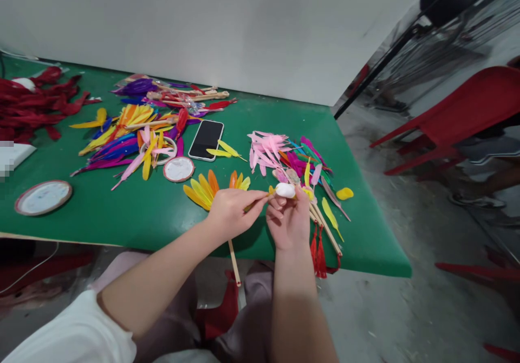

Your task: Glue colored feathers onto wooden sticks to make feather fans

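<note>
My left hand (231, 214) is closed in a pinch on a small yellow feather (271, 190), its fingertips hiding part of it. The feather's end meets a small white lump (285, 190), which my right hand (289, 223) holds between thumb and curled fingers. Beneath my left hand lies a fan of yellow and orange feathers (199, 190), its wooden stick (234, 263) reaching past the table's front edge. Just right of my right hand are wooden sticks (330, 233) with red tassels (320, 254).
On the green table (162, 227) lie pink feathers (268, 149), a phone (206, 140), two round white lids (179, 169), mixed coloured feathers (134, 119) and red fabric pieces (36, 103). Red chairs (467, 108) stand to the right, with part of a seated person (487, 151).
</note>
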### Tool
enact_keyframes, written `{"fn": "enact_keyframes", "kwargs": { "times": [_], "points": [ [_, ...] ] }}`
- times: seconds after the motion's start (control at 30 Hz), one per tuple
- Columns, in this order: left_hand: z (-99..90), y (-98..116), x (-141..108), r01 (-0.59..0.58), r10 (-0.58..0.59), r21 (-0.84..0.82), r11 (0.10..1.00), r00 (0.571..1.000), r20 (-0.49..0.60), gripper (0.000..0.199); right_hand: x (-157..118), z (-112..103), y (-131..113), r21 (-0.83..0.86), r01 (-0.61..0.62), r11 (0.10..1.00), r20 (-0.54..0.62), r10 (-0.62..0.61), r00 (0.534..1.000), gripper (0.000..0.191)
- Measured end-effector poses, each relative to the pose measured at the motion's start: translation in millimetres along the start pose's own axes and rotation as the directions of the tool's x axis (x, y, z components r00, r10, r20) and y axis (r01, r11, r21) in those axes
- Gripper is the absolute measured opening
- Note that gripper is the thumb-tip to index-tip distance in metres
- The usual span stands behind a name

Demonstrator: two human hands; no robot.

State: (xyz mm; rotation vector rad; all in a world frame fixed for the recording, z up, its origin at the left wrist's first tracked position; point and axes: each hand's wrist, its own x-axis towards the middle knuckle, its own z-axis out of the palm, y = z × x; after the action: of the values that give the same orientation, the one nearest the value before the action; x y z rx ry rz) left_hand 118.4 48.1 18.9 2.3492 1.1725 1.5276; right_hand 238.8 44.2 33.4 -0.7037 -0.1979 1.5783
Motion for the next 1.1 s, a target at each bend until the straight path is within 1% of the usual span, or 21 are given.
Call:
{"fn": "enact_keyframes", "kwargs": {
  "times": [0.17, 0.3, 0.4, 0.53, 0.7, 0.83, 0.9, 1.0, 1.07, 1.1],
  "points": [
    [-0.3, 4.6, 1.5, 0.1, -0.099, -0.048, 0.994, 0.995, 0.02, 0.011, -0.9, -0.1, 1.8, -0.028, 0.054, 0.998, 0.029, -0.053, 0.998, 0.022],
    [-0.8, 5.1, 2.4, 0.141, -0.139, -0.065, 0.988, 0.99, 0.035, 0.012, -1.9, 0.0, 2.6, -0.048, 0.077, 0.996, 0.059, -0.074, 0.995, 0.021],
    [-0.7, 4.4, 2.4, 0.14, -0.137, -0.075, 0.987, 0.99, 0.034, 0.013, -2.0, -1.0, 3.8, -0.079, 0.093, 0.993, 0.085, -0.086, 0.993, 0.021],
    [-0.3, 3.1, 2.1, 0.106, -0.105, -0.052, 0.993, 0.994, 0.021, 0.014, -1.5, -3.2, 5.8, -0.123, 0.128, 0.984, 0.097, -0.116, 0.988, 0.024],
    [0.1, 3.4, 1.8, 0.068, -0.067, -0.022, 0.997, 0.998, 0.014, 0.015, -1.0, -3.5, 6.9, -0.139, 0.16, 0.977, 0.039, -0.156, 0.987, 0.028],
    [-0.4, 5.4, 2.5, 0.074, -0.073, -0.039, 0.997, 0.997, 0.009, 0.014, -1.1, -2.6, 7.4, -0.158, 0.188, 0.969, 0.007, -0.189, 0.982, 0.03],
    [-1.5, 5.8, 3.3, 0.111, -0.111, -0.086, 0.99, 0.994, 0.009, 0.015, -1.7, -1.6, 7.5, -0.177, 0.2, 0.964, -0.003, -0.204, 0.979, 0.029],
    [-3.4, 5.2, 4.7, 0.228, -0.226, -0.162, 0.96, 0.974, 0.026, 0.016, -3.5, 0.2, 7.4, -0.183, 0.194, 0.964, -0.008, -0.198, 0.98, 0.028],
    [-4.0, 4.7, 5.2, 0.288, -0.286, -0.174, 0.942, 0.958, 0.035, 0.016, -4.6, 0.9, 7.2, -0.174, 0.182, 0.968, 0.005, -0.184, 0.983, 0.026],
    [-4.0, 4.7, 5.3, 0.299, -0.296, -0.172, 0.939, 0.954, 0.038, 0.015, -5.0, 1.0, 7.1, -0.171, 0.177, 0.969, 0.016, -0.177, 0.984, 0.025]
  ]
}}
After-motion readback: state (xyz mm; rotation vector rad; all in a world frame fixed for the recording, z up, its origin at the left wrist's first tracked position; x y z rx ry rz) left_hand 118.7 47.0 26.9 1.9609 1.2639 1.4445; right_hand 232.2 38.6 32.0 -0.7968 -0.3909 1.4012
